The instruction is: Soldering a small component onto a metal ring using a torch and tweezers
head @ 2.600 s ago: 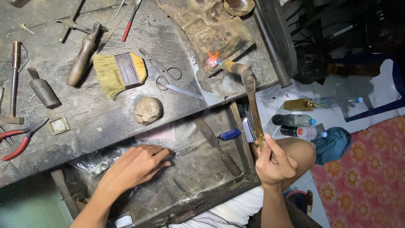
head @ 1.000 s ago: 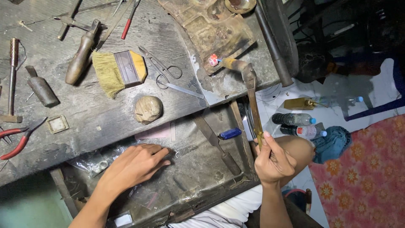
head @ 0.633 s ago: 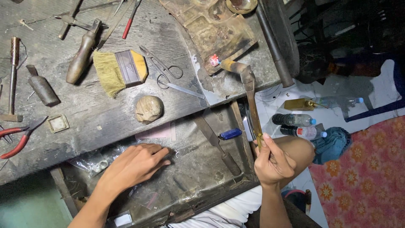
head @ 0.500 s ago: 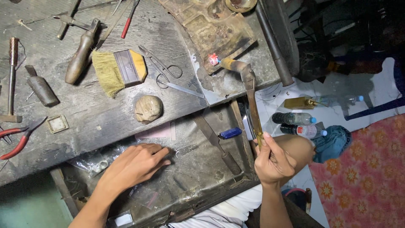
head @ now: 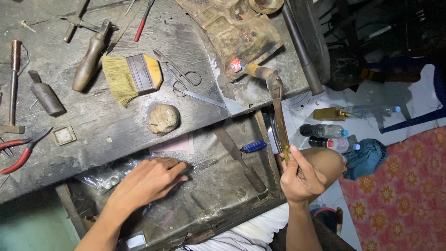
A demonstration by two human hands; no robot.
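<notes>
A torch is being gripped near its lower end by the right hand, with the fingers closed around the thin brass stem. The stem is being held roughly upright in the view, bending at the top toward a worn block on the bench. A small flame is being shown at the tip, just at the block's lower edge.

The left hand is being rested palm down inside an open drawer below the bench edge. Its fingers are being held loosely extended, not closed on anything, and are being laid on crumpled clear plastic. A file and a blue lighter are being kept in the same drawer, to the right of the fingertips.

On the bench, a brush, scissors, a round wooden lump, a wooden-handled tool and red pliers are being left apart from both hands. Bottles are being stored on the floor beside the right knee.
</notes>
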